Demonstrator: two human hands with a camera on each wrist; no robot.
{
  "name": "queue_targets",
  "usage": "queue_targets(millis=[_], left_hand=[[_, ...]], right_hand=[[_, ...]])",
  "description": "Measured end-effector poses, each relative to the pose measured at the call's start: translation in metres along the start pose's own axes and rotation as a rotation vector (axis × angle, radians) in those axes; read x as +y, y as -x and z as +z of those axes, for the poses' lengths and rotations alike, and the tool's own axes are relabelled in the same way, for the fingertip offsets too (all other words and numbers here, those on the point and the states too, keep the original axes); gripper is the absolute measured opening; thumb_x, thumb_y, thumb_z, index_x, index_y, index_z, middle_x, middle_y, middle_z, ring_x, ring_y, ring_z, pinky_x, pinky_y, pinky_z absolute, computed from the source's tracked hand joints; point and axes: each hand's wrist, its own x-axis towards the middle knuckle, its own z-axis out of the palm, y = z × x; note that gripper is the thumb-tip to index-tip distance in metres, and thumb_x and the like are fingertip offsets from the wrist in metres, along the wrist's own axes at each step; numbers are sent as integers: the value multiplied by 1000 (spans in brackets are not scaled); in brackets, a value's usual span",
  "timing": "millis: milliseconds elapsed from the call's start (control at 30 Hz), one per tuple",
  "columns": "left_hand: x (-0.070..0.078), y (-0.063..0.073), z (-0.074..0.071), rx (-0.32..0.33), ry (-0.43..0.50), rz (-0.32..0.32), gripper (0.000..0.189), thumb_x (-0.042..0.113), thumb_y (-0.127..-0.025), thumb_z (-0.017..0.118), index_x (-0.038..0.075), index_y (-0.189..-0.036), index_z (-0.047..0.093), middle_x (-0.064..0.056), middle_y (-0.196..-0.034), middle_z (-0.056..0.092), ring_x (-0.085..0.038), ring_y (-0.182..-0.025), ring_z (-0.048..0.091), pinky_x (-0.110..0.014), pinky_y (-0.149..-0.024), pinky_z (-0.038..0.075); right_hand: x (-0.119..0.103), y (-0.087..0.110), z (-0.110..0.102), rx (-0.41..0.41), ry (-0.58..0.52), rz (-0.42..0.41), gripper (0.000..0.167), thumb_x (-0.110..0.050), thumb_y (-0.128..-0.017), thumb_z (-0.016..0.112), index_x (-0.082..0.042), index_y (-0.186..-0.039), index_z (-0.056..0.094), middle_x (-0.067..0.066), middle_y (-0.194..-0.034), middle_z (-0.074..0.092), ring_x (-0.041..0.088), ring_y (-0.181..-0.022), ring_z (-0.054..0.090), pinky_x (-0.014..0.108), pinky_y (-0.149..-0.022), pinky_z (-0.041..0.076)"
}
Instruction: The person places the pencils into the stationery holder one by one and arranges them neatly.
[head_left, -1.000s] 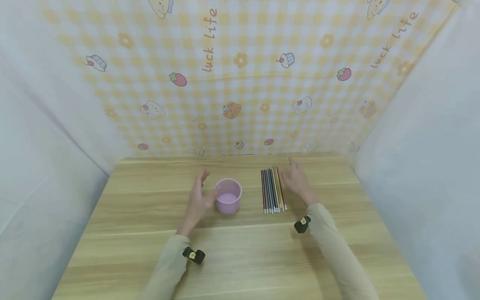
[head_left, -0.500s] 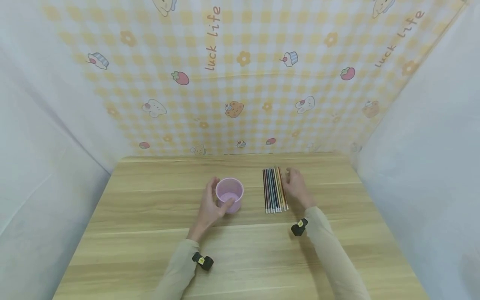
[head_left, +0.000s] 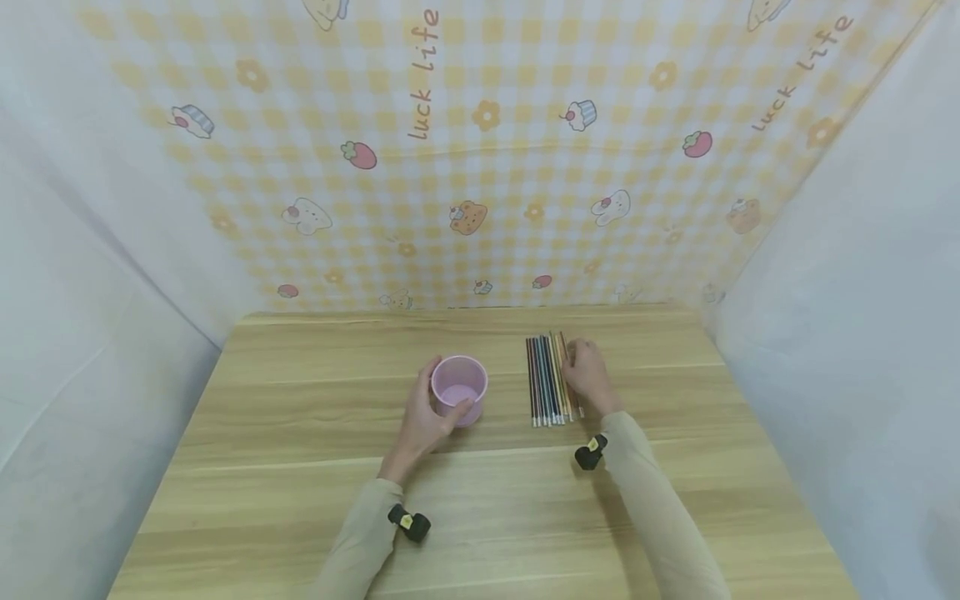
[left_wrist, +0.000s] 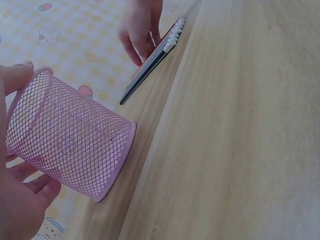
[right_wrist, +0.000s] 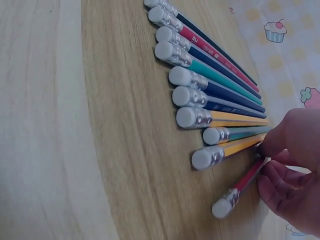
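Observation:
A pink mesh pencil cup stands upright on the wooden table, its inside visible from above in the head view. My left hand grips it from the left, thumb over the near side of the rim and fingers round the far side. To its right, several pencils with white erasers lie side by side, eraser ends toward me. At the right end of that row my right hand pinches a red pencil between thumb and fingers. This pencil lies slightly apart from the yellow one beside it; its far end is hidden by the hand.
The light wooden table meets a yellow checked cloth with cartoon prints at the back. White sheets hang at both sides. A small black camera sits on each wrist.
My left hand has come right and closed round the pencil cup. My right hand has lowered onto the rightmost pencil and pinched it; its eraser end has shifted right, away from the row.

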Motion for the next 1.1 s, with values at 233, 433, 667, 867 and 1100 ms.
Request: queue_targets(millis=[233, 433, 667, 867, 1100], left_hand=[[0, 1, 2, 6, 34, -10, 97, 28, -82, 85, 6, -157, 29, -19, -152, 46, -39, -139, 47, -57, -119, 38], [-2, 1, 3, 20, 56, 1, 94, 28, -81, 86, 9, -156, 32, -19, -151, 48, -39, -138, 49, -58, -117, 39], [-3, 2, 3, 24, 48, 14, 95, 28, -80, 87, 10, -156, 34, -17, -148, 50, -37, -136, 51, -57, -116, 41], [-4, 4, 4, 30, 26, 21, 95, 28, -80, 86, 7, -156, 33, -16, -148, 50, -35, -136, 51, -54, -116, 42], [-5, 3, 4, 52, 33, 48, 94, 27, -79, 87, 5, -154, 36, -17, -147, 52, -37, -135, 52, -55, -115, 43]], right_hand=[[-8, -2, -2, -17, 39, 111, 37, -4, -93, 56, 11, -127, 52, 29, -119, 58, 39, -104, 61, 47, -87, 61], [-14, -4, -5, -58, 24, 149, 32, -7, -94, 56, 9, -122, 52, 29, -113, 62, 37, -94, 64, 42, -77, 63], [-13, -9, -10, -27, 8, 125, 35, -8, -93, 54, 11, -122, 53, 28, -106, 66, 29, -79, 62, 33, -62, 57], [-15, -12, -25, 8, -19, 95, 36, -13, -98, 51, 12, -123, 57, 28, -108, 68, 31, -81, 65, 33, -63, 58], [-29, -14, -52, 44, -56, 11, 42, -13, -96, 58, 15, -127, 51, 31, -103, 70, 30, -74, 67, 27, -56, 54]])
